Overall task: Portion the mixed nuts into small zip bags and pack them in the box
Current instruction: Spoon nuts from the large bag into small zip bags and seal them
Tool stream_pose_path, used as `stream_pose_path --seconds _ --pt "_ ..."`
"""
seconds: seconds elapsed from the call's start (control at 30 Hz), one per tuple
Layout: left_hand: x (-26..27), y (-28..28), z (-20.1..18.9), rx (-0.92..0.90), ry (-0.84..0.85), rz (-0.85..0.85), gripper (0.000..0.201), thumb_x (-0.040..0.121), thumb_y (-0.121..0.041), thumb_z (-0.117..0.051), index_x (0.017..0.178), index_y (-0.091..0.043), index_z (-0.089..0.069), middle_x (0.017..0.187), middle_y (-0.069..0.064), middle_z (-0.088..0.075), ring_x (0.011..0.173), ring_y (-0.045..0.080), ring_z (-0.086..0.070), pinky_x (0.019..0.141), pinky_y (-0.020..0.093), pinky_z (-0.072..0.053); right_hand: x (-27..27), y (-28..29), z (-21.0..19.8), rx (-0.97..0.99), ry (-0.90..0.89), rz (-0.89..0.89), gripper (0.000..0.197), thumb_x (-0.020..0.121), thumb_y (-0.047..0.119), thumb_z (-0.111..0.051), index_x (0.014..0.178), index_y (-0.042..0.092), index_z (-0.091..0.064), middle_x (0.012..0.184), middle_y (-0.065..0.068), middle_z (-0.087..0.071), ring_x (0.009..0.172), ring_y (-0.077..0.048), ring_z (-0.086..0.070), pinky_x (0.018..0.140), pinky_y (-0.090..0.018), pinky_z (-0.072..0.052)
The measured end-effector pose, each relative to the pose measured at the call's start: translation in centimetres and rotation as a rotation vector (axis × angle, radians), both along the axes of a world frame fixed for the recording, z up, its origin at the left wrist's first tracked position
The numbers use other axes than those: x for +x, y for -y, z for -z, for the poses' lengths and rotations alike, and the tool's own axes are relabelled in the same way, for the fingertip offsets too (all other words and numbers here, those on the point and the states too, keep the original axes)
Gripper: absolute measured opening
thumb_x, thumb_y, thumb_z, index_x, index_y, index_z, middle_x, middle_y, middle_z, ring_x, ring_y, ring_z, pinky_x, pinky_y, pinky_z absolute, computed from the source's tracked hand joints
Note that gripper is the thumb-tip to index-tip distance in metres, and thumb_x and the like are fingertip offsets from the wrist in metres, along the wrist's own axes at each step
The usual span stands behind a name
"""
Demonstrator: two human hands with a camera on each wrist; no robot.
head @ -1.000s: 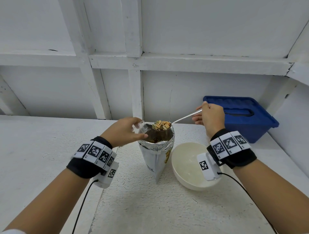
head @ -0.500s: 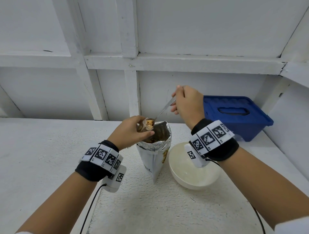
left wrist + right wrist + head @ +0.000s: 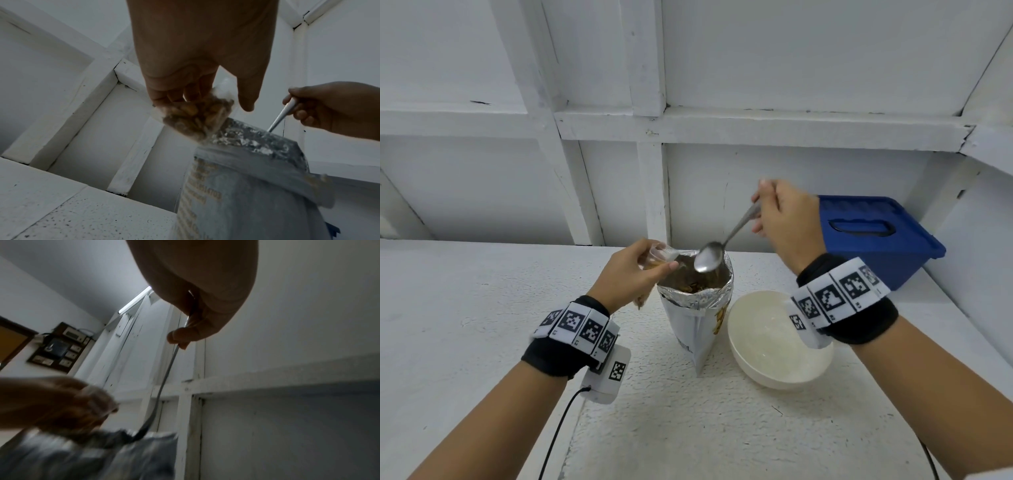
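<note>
A foil nut pouch (image 3: 697, 308) stands open on the white counter, nuts visible inside. My left hand (image 3: 633, 270) pinches a small clear zip bag (image 3: 195, 116) holding nuts, its mouth (image 3: 662, 253) beside the pouch's left rim. My right hand (image 3: 784, 219) grips the handle of a metal spoon (image 3: 710, 258), whose empty bowl hangs tilted over the pouch opening. In the right wrist view the spoon (image 3: 164, 382) runs down from my fingers toward the blurred pouch (image 3: 102, 456). The blue lidded box (image 3: 873, 236) sits shut at the back right.
An empty white bowl (image 3: 774, 346) stands just right of the pouch, under my right wrist. A white panelled wall (image 3: 619, 154) rises directly behind the counter. Bare counter (image 3: 465, 308) stretches to the left and toward me.
The spoon carried nuts from the pouch to the zip bag, tipped them in, and now hangs empty over the pouch. My right hand rose, then swung back right.
</note>
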State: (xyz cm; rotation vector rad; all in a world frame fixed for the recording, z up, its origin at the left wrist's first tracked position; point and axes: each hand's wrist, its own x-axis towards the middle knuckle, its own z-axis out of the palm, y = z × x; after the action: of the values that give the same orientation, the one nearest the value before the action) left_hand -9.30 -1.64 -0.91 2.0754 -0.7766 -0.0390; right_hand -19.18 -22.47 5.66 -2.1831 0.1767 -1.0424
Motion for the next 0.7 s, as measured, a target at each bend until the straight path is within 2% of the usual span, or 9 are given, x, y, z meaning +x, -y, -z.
stream_pose_path --seconds 0.1,0.17,0.23,0.3,0.33,0.43,0.53,0.6,0.7 --pt "0.1 0.1 0.2 0.016 -0.029 0.014 0.038 0.081 -0.036 -0.067 0.113 -0.018 -0.059 0.094 -0.004 -0.064 0.085 0.007 -0.057 0.07 0.014 -0.043 0.0 -0.7 3.1 -0.156 -0.08 -0.073 0.029 0.099 0.02 -0.041 0.084 0.003 -0.059 0.062 -0.013 -0.061 0.054 -0.022 -0.062 0.051 -0.036 -0.052" --pt "0.1 0.3 0.2 0.028 -0.036 0.019 0.036 0.081 -0.036 -0.067 0.112 -0.019 -0.058 0.091 -0.006 -0.063 0.083 0.005 -0.057 0.067 0.013 -0.041 0.2 -1.1 4.8 -0.232 -0.126 -0.12 0.032 0.098 0.022 -0.041 0.084 0.0 -0.06 0.06 -0.012 -0.06 0.054 -0.027 -0.06 0.051 -0.04 -0.05" --pt "0.0 0.4 0.2 0.037 -0.035 0.022 0.036 0.082 -0.035 -0.066 0.112 -0.018 -0.058 0.091 -0.005 -0.062 0.082 0.003 -0.056 0.065 0.012 -0.04 0.4 -1.4 5.9 -0.281 -0.135 -0.153 0.035 0.095 0.025 -0.039 0.08 0.0 -0.06 0.056 -0.006 -0.053 0.048 -0.022 -0.054 0.046 -0.03 -0.044" --pt "0.0 0.4 0.3 0.038 -0.033 0.021 0.036 0.082 -0.034 -0.066 0.113 -0.017 -0.058 0.092 -0.003 -0.062 0.083 0.007 -0.056 0.064 0.012 -0.039 0.4 -1.8 6.2 -0.306 -0.128 -0.15 0.036 0.093 0.024 -0.039 0.076 0.0 -0.059 0.054 0.0 -0.046 0.045 -0.018 -0.044 0.046 -0.016 -0.03" --pt "0.1 0.4 0.3 0.034 -0.034 0.02 0.036 0.082 -0.034 -0.066 0.113 -0.017 -0.059 0.092 -0.004 -0.062 0.083 0.007 -0.056 0.064 0.012 -0.039 0.5 -2.0 6.1 -0.308 -0.135 -0.142 0.037 0.093 0.024 -0.039 0.076 0.0 -0.059 0.054 0.0 -0.045 0.045 -0.017 -0.042 0.046 -0.014 -0.027" --pt "0.1 0.5 0.5 0.024 -0.033 0.018 0.036 0.082 -0.034 -0.067 0.113 -0.016 -0.06 0.094 -0.003 -0.064 0.084 0.007 -0.057 0.065 0.012 -0.04 0.5 -2.4 6.3 -0.287 -0.183 -0.147 0.042 0.093 0.028 -0.034 0.076 -0.002 -0.059 0.053 -0.008 -0.051 0.045 -0.024 -0.048 0.044 -0.025 -0.034" --pt "0.1 0.6 0.7 0.017 -0.032 0.017 0.037 0.082 -0.035 -0.066 0.113 -0.016 -0.06 0.096 -0.001 -0.065 0.085 0.008 -0.058 0.066 0.011 -0.041 0.4 -2.6 6.4 -0.203 -0.211 -0.134 0.043 0.097 0.028 -0.034 0.079 -0.001 -0.059 0.058 -0.014 -0.058 0.051 -0.027 -0.058 0.049 -0.036 -0.046" --pt "0.0 0.6 0.7 0.017 -0.027 0.013 0.037 0.082 -0.035 -0.066 0.114 -0.016 -0.059 0.095 -0.002 -0.065 0.083 0.004 -0.057 0.066 0.01 -0.04 0.3 -2.9 6.4 -0.092 -0.258 -0.111 0.038 0.1 0.025 -0.036 0.082 0.001 -0.06 0.061 -0.013 -0.06 0.052 -0.019 -0.061 0.056 -0.036 -0.052" --pt "-0.1 0.7 0.7 0.014 -0.023 0.014 0.037 0.083 -0.035 -0.066 0.114 -0.016 -0.059 0.094 -0.003 -0.064 0.082 0.001 -0.056 0.066 0.009 -0.04 0.3 -3.0 6.4 0.042 -0.321 -0.063 0.037 0.1 0.025 -0.035 0.081 0.005 -0.059 0.06 -0.011 -0.061 0.045 -0.005 -0.056 0.058 -0.032 -0.055"
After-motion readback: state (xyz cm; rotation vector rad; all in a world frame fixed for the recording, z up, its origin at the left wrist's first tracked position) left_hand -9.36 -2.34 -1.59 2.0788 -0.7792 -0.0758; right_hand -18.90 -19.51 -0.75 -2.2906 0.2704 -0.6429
